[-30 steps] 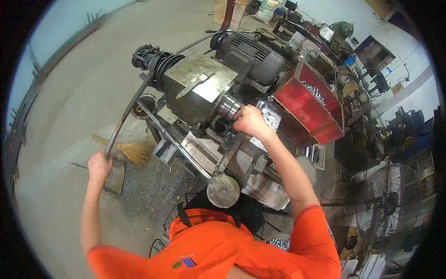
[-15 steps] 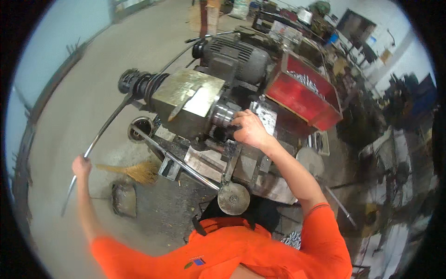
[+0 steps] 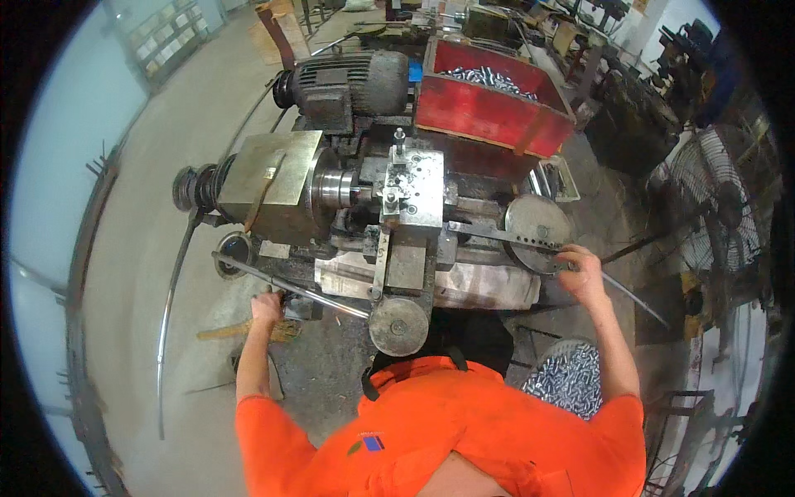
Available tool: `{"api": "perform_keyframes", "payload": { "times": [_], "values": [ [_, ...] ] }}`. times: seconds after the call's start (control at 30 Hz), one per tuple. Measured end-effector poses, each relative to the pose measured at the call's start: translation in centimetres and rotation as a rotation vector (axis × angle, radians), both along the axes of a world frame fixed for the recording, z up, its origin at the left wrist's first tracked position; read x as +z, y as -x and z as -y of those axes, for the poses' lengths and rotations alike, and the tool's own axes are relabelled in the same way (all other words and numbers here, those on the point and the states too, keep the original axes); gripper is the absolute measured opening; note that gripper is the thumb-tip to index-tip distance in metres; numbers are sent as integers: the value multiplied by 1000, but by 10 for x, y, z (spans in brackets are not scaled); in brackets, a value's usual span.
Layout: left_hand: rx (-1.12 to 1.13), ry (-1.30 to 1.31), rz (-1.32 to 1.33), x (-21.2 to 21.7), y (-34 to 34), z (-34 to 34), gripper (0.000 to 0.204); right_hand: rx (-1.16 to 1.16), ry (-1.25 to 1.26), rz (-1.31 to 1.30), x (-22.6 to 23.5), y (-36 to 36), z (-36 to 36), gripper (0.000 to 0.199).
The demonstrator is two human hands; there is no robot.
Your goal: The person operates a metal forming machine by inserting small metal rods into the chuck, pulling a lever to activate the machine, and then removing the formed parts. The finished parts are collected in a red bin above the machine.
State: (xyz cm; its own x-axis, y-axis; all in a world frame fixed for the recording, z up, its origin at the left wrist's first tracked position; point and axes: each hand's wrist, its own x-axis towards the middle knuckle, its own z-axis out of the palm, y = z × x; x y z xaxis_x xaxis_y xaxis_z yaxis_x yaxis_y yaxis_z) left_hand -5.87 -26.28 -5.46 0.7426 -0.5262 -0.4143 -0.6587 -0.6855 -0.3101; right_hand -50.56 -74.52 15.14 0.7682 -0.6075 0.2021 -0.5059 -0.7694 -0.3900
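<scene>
My right hand (image 3: 583, 275) is closed at the outer end of a flat metal bar with a row of holes (image 3: 501, 236), beside a round metal disc (image 3: 538, 222). Down on the left, my left hand (image 3: 267, 307) is curled beside a small tray (image 3: 302, 306); what its fingers hold, if anything, is hidden. Between my hands stands a small lathe. Its shiny spindle nose (image 3: 335, 189) faces a tool block (image 3: 416, 189) dusted with dark chips. A slanting steel lever (image 3: 302, 290) runs toward a front round disc (image 3: 398, 326). On the left, a long rod (image 3: 170, 319) hangs free.
Behind the lathe are a motor (image 3: 352, 87) and a red box (image 3: 489, 116) of small metal parts. A heap of similar parts (image 3: 567, 377) lies low at right. A fan (image 3: 716, 199) stands on the right; a straw broom (image 3: 240, 330) lies on the floor at left.
My left hand has let go of the long rod and moved right, toward the small tray. From the spindle, my right hand has gone right to the perforated bar. The view has shifted too.
</scene>
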Motion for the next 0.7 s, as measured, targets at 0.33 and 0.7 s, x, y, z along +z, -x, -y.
{"api": "perform_keyframes", "payload": {
  "times": [0.33,0.7],
  "values": [
    [599,985,-187,31,0,-59,43,-634,212,-622,-111,211,144,47],
    [980,1670,-418,78,5,27,41,-650,125,-497,-148,254,10,32]
  ]
}}
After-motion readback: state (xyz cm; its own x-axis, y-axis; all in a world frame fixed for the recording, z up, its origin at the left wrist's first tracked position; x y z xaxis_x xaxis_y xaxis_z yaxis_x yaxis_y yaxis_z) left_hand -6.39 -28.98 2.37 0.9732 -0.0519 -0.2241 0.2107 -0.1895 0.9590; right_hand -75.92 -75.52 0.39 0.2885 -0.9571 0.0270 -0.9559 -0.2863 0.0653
